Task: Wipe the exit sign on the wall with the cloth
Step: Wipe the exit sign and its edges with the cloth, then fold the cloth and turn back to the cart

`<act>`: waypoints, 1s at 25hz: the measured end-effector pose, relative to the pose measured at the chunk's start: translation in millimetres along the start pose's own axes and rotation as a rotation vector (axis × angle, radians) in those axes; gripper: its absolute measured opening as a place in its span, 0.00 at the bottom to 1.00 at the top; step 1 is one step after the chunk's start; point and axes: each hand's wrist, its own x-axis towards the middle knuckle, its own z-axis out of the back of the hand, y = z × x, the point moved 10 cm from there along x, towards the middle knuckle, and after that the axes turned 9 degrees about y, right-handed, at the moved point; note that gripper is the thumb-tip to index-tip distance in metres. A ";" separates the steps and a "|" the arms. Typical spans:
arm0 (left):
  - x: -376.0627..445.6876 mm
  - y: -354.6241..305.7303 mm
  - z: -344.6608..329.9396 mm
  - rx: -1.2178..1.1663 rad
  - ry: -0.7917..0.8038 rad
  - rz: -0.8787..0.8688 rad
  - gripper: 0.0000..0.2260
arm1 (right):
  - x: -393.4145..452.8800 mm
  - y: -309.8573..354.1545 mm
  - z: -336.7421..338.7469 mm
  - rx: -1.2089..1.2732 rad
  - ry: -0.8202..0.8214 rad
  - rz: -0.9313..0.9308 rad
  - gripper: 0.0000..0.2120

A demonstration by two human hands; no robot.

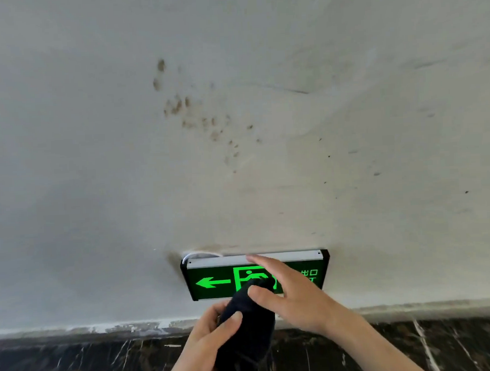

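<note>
The exit sign [214, 280] is sitting low on the wall [95, 164], just above the dark marble skirting [77, 361], lit green w/ arrow pointing left. Left hand [209, 337] is gripping the dark cloth [246, 335] by its lower bunch, thumb pressing across the front. Right hand [289, 293] is pinching the cloth's top end w/ thumb while the other fingers are spreading out flat over the sign's face & top edge. So both hands are closed on the cloth, right only partly. Cloth top is lying over the middle of the sign, covering part of the running-man symbol; whether it's pressing on the face I can't tell.

Risks, as I'm judging them:
- A white wire [202, 255] is looping out behind the sign's top-left corner. Cloth or fingers snagging there could be tugging the wire or loosening the mount.
- Sign is powered; if cloth is damp (can't tell), moisture getting into the casing seam is a hazard.
- Cloth is bunched, not flat, so it may be wiping only a narrow strip & missing the arrow end + far-right characters.
- Pushing hard on the top edge could be tilting the sign off the wall.
- Wall above is stained & scuffed; cloth straying there could be dragging dirt back onto the sign.
</note>
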 end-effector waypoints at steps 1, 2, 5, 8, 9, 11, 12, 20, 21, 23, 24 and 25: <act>-2.7 -9.3 -9.5 0.036 0.011 0.008 0.21 | -11.0 -1.2 5.5 0.146 0.033 -0.055 0.25; -7.8 -14.8 -15.3 0.064 0.018 0.009 0.22 | -18.5 -1.9 3.0 0.255 0.061 -0.080 0.23; -28.5 -53.1 -49.8 0.046 0.050 0.077 0.20 | -54.2 28.9 36.8 0.498 0.023 -0.130 0.20; -60.5 -100.3 -90.6 0.015 0.069 0.133 0.20 | -91.3 76.0 70.0 0.697 -0.043 -0.181 0.18; -69.6 -115.3 -100.3 0.021 0.051 0.144 0.20 | -101.7 89.7 78.6 0.743 -0.074 -0.204 0.16; -93.7 -153.3 -122.7 0.007 0.012 0.171 0.21 | -125.5 120.9 102.6 0.803 -0.168 -0.273 0.12; -110.7 -171.2 -135.7 -0.008 0.001 0.187 0.21 | -139.8 138.7 113.8 0.836 -0.223 -0.303 0.10; -220.0 -280.9 -239.5 0.104 0.047 0.183 0.25 | -237.6 267.5 192.1 1.034 -0.443 -0.296 0.08; -226.5 -285.9 -245.8 0.117 0.032 0.168 0.24 | -245.1 276.1 199.1 1.043 -0.452 -0.274 0.08; -237.3 -292.9 -252.4 0.132 -0.013 0.129 0.21 | -256.6 285.9 206.9 1.068 -0.443 -0.233 0.09; -241.0 -295.0 -254.1 0.125 -0.033 0.110 0.18 | -261.3 289.1 208.8 1.087 -0.430 -0.213 0.11; -243.8 -297.1 -255.0 0.115 -0.047 0.092 0.16 | -264.7 292.0 211.2 1.098 -0.420 -0.197 0.13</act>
